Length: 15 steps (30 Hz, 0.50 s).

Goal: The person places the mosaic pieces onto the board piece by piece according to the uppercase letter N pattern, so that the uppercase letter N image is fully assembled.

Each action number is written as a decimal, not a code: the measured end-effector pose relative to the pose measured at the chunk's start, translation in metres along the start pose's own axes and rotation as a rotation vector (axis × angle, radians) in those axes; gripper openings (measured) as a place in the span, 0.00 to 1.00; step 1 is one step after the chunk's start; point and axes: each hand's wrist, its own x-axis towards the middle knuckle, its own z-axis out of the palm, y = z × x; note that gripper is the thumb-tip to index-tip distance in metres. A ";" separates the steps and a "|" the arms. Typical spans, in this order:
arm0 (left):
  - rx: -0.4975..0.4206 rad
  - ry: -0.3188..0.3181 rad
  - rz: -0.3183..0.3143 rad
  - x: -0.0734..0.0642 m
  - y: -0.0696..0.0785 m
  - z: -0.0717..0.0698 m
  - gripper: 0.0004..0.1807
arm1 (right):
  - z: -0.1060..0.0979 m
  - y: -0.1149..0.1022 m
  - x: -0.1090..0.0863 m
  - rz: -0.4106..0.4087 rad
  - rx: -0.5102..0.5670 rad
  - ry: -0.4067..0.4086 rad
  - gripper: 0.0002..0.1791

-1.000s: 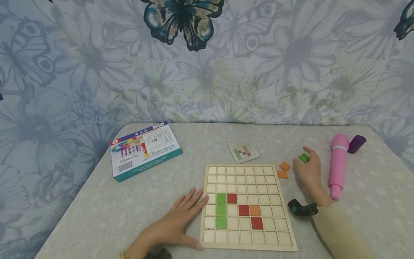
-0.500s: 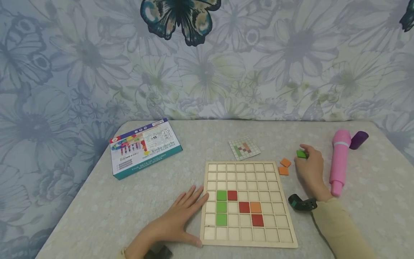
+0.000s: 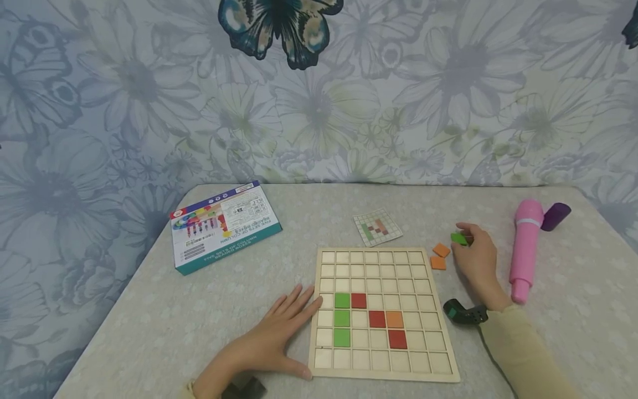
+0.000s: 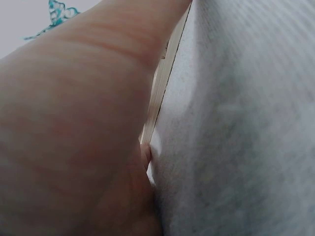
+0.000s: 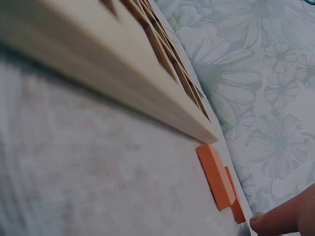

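Observation:
My left hand lies spread beside the wooden grid board, fingertips and thumb touching its left edge. Three green tiles stand in one column of the board, with several red and orange tiles to their right. Off the board's upper right corner, my right hand pinches a green tile between thumb and index finger, at or just above the tabletop. Two loose orange tiles lie between that hand and the board; the right wrist view shows an orange tile close to the board's corner and a fingertip.
Behind the board lies a small pattern card with a coloured grid. A white and teal box is at the far left. To the right are a pink microphone-shaped object and a purple cylinder. A patterned cloth backdrop rises behind the table.
The green tile has shifted a little to the left with my right hand, whose thumb and finger have closed on it. My left hand stays at the board's edge.

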 end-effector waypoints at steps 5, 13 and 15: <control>-0.003 -0.002 0.001 -0.001 0.000 0.002 0.62 | -0.004 -0.008 -0.004 -0.017 0.070 -0.045 0.23; -0.006 0.011 0.008 -0.001 0.002 -0.001 0.63 | -0.004 -0.059 -0.015 -0.239 0.264 -0.272 0.23; -0.002 0.011 0.010 -0.001 0.002 -0.001 0.63 | 0.003 -0.072 -0.021 -0.330 0.290 -0.339 0.23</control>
